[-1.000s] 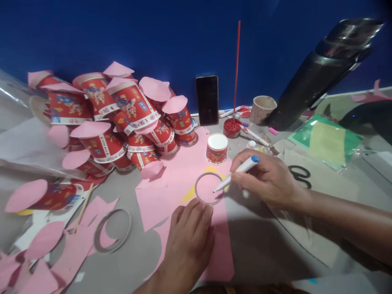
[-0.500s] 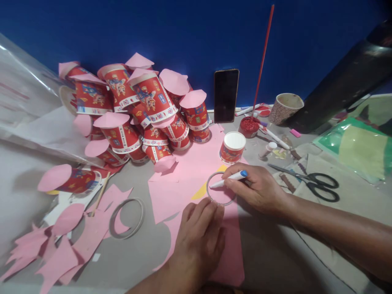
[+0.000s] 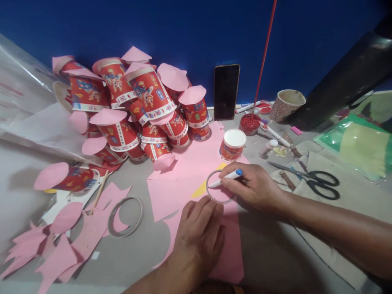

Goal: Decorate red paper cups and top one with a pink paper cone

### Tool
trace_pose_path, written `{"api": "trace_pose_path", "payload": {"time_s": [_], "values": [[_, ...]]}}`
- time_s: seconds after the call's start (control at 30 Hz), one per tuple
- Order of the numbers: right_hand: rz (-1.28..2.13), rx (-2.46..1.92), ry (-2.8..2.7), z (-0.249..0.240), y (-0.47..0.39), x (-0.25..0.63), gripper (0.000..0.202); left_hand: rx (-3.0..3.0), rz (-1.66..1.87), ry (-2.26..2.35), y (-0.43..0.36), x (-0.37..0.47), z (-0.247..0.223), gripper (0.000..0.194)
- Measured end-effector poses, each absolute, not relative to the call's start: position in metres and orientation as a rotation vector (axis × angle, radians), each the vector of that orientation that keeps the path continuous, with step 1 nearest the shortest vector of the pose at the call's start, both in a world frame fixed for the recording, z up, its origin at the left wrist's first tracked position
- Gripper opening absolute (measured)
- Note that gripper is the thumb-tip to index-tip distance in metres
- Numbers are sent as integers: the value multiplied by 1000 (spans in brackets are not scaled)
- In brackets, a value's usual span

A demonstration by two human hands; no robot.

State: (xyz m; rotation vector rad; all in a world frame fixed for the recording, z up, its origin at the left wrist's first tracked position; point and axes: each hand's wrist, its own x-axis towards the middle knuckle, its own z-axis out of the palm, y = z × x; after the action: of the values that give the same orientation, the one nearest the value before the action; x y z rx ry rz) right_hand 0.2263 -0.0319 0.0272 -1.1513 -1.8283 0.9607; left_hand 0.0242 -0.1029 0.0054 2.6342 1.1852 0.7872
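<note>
My right hand (image 3: 252, 185) grips a white marker (image 3: 226, 178) with a blue end, its tip at the inner left edge of a thin grey ring (image 3: 221, 202). The ring lies flat on pink paper (image 3: 229, 245). My left hand (image 3: 200, 228) rests on the paper just below the ring, fingers bent and close together, fingertips at the ring's lower edge; whether they pinch it is hidden. Just above the ring a red paper cup (image 3: 232, 150) stands with its white base up. A yellow strip (image 3: 200, 189) shows left of the ring.
Red cups with pink paper cones (image 3: 148, 94) are piled at the back left. Nearer are a second ring (image 3: 112, 218) and pink scraps (image 3: 64, 253). A phone (image 3: 226, 92) leans on the blue wall. Scissors (image 3: 315, 179), a red paste pot (image 3: 249, 124) and a patterned cup (image 3: 288, 105) are at right.
The marker tip has shifted slightly left and up along the ring's inner edge, my right hand moving with it. The view has shifted a little. My left hand stays by the ring.
</note>
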Motion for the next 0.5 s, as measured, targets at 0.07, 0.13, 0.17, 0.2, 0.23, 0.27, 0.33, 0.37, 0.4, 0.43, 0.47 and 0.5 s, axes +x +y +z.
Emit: {"api": "trace_pose_path", "payload": {"time_s": [0.07,0.13,0.17,0.2,0.23,0.27,0.33,0.37,0.4,0.43,0.47,0.5], "values": [[965,-1145,-1828,27,-32,226,16,2629,787,1190,-102,25,6,25],[980,-1148,-1827,28,-32,225,16,2618,782,1192,-102,25,7,24],[992,-1149,-1827,28,-31,226,16,2611,778,1192,-102,26,8,24],[1003,-1149,-1827,28,-31,226,16,2605,772,1194,-101,26,8,24],[1014,-1147,-1827,28,-31,226,16,2601,764,1196,-101,26,8,24],[1023,-1145,-1827,28,-31,226,16,2601,759,1198,-101,26,8,24],[1030,-1146,-1828,27,-31,226,16,2609,754,1202,-101,25,8,24],[1030,-1147,-1826,27,-31,227,15,2613,756,1202,-102,25,8,24],[1031,-1145,-1823,28,-31,227,15,2616,757,1201,-102,24,8,25],[1036,-1141,-1819,28,-31,227,15,2618,760,1199,-102,24,7,25],[1047,-1135,-1815,28,-31,227,15,2618,757,1198,-102,24,7,25],[1063,-1131,-1813,29,-31,228,15,2619,754,1196,-102,24,7,25]]}}
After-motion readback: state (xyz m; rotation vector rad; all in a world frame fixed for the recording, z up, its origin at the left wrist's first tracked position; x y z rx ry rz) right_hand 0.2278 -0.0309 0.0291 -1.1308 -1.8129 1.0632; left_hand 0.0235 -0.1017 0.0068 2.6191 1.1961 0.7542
